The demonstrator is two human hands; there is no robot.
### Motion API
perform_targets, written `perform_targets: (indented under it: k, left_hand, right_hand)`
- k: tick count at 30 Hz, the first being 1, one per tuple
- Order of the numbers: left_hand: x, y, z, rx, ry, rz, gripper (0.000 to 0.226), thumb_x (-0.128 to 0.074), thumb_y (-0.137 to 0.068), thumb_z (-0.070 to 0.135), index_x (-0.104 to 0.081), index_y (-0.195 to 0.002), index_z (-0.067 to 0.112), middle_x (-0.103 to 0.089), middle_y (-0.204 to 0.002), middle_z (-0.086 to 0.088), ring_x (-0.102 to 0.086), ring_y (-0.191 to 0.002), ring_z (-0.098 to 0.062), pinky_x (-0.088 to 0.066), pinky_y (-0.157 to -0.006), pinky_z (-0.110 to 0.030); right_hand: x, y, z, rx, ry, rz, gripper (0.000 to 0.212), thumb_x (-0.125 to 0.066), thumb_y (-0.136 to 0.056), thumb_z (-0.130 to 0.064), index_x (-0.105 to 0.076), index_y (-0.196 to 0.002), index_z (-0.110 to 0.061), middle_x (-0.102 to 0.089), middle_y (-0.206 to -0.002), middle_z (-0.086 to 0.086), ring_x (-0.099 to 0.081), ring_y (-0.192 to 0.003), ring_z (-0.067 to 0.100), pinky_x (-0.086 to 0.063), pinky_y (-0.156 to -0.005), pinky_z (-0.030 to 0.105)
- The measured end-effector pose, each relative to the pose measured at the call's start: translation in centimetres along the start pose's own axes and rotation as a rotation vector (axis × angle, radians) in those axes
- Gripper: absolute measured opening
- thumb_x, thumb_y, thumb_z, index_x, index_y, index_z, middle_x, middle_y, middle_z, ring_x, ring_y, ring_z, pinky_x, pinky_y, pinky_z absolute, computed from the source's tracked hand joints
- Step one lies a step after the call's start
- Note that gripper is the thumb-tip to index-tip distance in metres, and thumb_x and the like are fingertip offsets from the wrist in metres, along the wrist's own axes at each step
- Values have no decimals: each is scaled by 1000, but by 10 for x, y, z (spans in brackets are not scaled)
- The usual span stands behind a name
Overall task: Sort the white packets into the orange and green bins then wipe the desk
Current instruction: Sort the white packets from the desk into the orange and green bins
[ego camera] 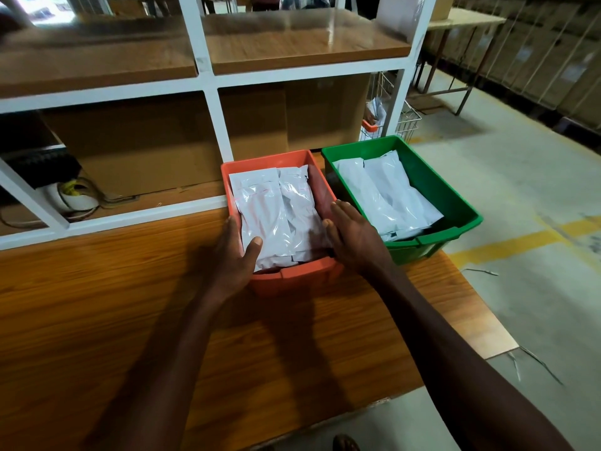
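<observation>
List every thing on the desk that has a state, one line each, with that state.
orange bin: upright on the desk, filled with white packets.
green bin: upright beside it, holding packets, untouched.
left hand: on the orange bin's left rim, thumb on a packet.
right hand: fingers straight, against the bin's right side.
desk: bare wood, no loose packets in view.
</observation>
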State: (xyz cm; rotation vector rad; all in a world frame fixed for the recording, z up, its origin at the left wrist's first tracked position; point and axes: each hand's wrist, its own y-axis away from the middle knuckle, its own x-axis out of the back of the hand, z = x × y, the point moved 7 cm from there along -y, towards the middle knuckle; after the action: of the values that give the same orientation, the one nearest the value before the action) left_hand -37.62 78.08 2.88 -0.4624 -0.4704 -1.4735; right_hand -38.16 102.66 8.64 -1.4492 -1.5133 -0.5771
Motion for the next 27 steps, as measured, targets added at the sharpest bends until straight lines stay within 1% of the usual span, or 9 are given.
perform_targets:
  k: [1,2,4,6,10,14,18,22,27]
  left_hand:
    - [0,1,-1,6,-26,12,84,-40,-86,79,-2,-153,46,-12,-165,10,-17,-152,-21,-33,-115,-58]
    - [-1,4,2,-6,-63,25,82,-42,-90,73,-1,-154,43,-7,-166,9,-12,-153,-22,-28,-117,-58]
    - [-4,18,11,-34,-147,49,80,-43,-96,62,4,-156,37,6,-167,9,2,-154,-20,-16,-120,-51]
    - [-6,33,19,-69,-240,63,82,-38,-96,63,8,-156,35,16,-166,11,12,-153,-17,-8,-119,-44]
    - [-12,67,30,-170,-430,130,83,-25,-95,70,7,-158,29,20,-165,6,23,-150,-13,7,-120,-38]
    - [-32,101,40,-324,-556,204,79,-26,-99,63,-12,-159,13,3,-167,-6,7,-154,-25,-3,-124,-50]
    - [-51,111,39,-362,-605,209,74,-31,-101,56,-23,-157,10,-10,-166,-11,-2,-154,-32,-14,-121,-59]
    - [-53,109,38,-371,-648,257,71,-31,-101,55,-31,-154,8,-20,-164,-14,-10,-153,-35,-18,-119,-59]
    - [-53,110,42,-355,-654,291,71,-29,-101,57,-30,-155,9,-18,-165,-12,-6,-154,-33,-13,-122,-57]
  right_hand:
    - [0,2,0,19,0,20,42,-48,-104,-26,-53,-136,1,-52,-141,25,-51,-129,40,-48,-98,45]
    - [0,3,-1,36,-2,41,43,-47,-103,-28,-54,-134,1,-54,-138,24,-52,-127,40,-50,-95,45]
    - [-2,7,-1,73,0,70,50,-43,-102,-37,-55,-133,0,-54,-137,22,-52,-128,38,-50,-95,43]
    - [-4,14,-2,107,18,88,59,-39,-102,-47,-53,-137,-1,-51,-143,20,-45,-137,36,-48,-104,44]
    - [-11,37,-4,146,82,116,74,-34,-101,-60,-44,-147,-3,-38,-157,18,-29,-149,33,-33,-118,46]
    - [-19,68,3,180,118,207,71,-41,-102,-57,-41,-150,-5,-30,-162,16,-20,-153,30,-26,-122,49]
    - [-25,88,8,258,126,292,66,-52,-101,-50,-46,-147,-2,-33,-159,19,-24,-151,34,-31,-118,54]
    - [-26,89,11,277,115,303,66,-56,-100,-47,-48,-145,0,-35,-158,20,-25,-151,35,-33,-116,54]
    - [-25,90,15,294,89,278,66,-51,-102,-49,-47,-146,-1,-34,-159,19,-23,-152,35,-34,-115,56]
